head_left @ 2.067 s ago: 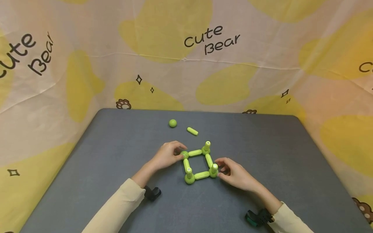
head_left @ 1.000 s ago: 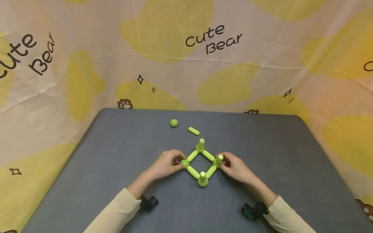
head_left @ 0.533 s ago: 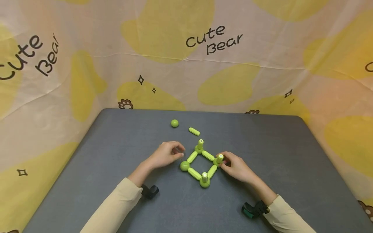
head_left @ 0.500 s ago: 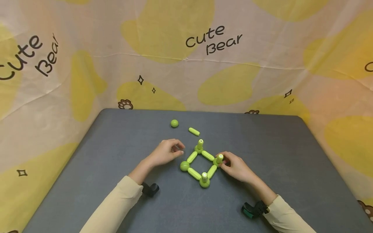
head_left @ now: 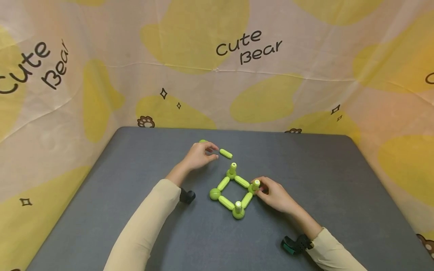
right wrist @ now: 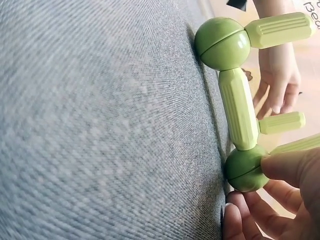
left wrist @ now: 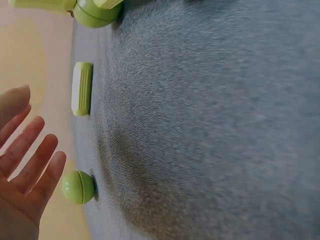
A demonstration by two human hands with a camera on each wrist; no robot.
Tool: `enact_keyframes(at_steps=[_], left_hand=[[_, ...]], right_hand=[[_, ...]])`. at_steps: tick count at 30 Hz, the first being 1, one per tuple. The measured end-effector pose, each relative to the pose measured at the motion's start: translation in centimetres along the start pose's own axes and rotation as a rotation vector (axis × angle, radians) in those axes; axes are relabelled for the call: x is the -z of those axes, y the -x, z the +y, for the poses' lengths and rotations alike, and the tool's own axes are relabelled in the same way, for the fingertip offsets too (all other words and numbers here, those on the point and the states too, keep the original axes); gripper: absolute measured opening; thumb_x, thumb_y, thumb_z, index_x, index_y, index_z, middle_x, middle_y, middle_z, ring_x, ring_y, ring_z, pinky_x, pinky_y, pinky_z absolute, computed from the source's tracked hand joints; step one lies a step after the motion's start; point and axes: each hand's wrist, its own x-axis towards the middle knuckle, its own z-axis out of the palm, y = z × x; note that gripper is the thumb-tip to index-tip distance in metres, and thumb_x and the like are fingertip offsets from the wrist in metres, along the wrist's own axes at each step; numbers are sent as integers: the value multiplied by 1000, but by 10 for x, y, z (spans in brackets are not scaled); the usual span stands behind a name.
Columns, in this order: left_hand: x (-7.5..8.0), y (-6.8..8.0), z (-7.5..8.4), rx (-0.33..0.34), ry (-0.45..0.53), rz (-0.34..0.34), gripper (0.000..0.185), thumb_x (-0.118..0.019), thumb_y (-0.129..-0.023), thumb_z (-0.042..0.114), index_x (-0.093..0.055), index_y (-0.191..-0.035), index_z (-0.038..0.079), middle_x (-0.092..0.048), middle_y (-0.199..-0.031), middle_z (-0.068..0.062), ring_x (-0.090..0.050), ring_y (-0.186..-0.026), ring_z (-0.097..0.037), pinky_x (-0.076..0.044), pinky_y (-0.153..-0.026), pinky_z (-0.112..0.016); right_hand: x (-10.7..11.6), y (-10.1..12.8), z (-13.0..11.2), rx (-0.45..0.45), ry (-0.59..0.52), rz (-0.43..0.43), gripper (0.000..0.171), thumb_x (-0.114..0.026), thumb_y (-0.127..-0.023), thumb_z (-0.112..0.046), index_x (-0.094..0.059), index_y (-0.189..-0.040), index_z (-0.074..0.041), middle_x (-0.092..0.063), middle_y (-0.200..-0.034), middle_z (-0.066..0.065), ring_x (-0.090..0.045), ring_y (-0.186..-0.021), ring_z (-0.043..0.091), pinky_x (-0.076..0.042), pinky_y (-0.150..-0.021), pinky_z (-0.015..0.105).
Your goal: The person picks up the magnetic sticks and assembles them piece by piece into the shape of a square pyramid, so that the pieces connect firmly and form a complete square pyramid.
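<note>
The sticks and balls of the square frame (head_left: 234,192) are light green. The table (head_left: 339,195) is grey, and the backdrop cloth (head_left: 101,67) is cream with yellow blotches.

My left hand (head_left: 200,155) lets go of the frame's (head_left: 234,192) left corner ball (head_left: 214,194) and moves up the table to the loose ball (left wrist: 78,187), fingers spread just beside it. The frame now sits turned, as a diamond.
</note>
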Motion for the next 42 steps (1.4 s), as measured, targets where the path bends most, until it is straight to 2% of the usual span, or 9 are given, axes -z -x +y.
enact_keyframes(at_steps=[7,12,15,19,24,35,39,42], left_hand=[[-7,-18,1,23,-75,-26,34,-66,-77,26,-60,-108,15,-55,-111,1,-53,-100,-22,-44,-78,-36],[-17,-29,0,-31,-73,-48,37,-66,-77,20,-58,-112,12,-53,-115,-2,-51,-105,-22,-43,-83,-33],[-23,-33,-1,-51,-97,-77,38,-65,-78,19,-57,-114,13,-53,-117,-2,-53,-102,-20,-43,-82,-31],[-29,-35,-1,-56,-158,-108,38,-65,-78,22,-57,-115,16,-53,-117,0,-51,-104,-17,-42,-84,-31],[-32,-37,0,-61,-217,-104,34,-65,-78,24,-61,-111,20,-56,-114,2,-50,-107,-17,-41,-86,-33],[-38,-43,0,-6,-336,-77,15,-67,-76,28,-67,-91,28,-60,-94,10,-55,-91,-12,-45,-72,-30],[-36,-42,2,-5,-354,-75,13,-66,-75,31,-66,-89,29,-60,-91,11,-55,-88,-10,-44,-70,-30],[-32,-39,4,-30,-347,-45,13,-66,-76,32,-66,-89,28,-60,-89,10,-55,-83,-9,-45,-68,-28]], right_hand=[[1,0,1,11,1,3,23,-58,-83,-15,-57,-106,-16,-56,-91,-4,-52,-76,8,-44,-64,26],[0,-1,3,21,3,4,23,-58,-83,-15,-57,-106,-16,-56,-92,-4,-52,-76,8,-44,-64,25],[0,-1,3,12,-4,-5,23,-57,-83,-15,-57,-106,-16,-56,-92,-5,-53,-76,8,-44,-64,26],[-1,-1,3,6,-16,-12,22,-57,-83,-15,-57,-106,-17,-56,-93,-5,-53,-77,8,-45,-65,27],[-2,-1,3,7,-13,-4,22,-58,-83,-15,-57,-105,-18,-56,-93,-5,-53,-76,7,-45,-65,27],[-4,-1,3,5,-3,3,21,-57,-83,-16,-56,-104,-19,-55,-91,-5,-52,-75,7,-45,-64,27],[-5,-2,4,6,-2,8,21,-57,-83,-16,-56,-104,-18,-55,-91,-5,-52,-75,6,-45,-64,26],[-5,-2,5,10,-5,13,21,-57,-83,-15,-57,-104,-18,-55,-92,-6,-52,-75,7,-45,-64,26]])
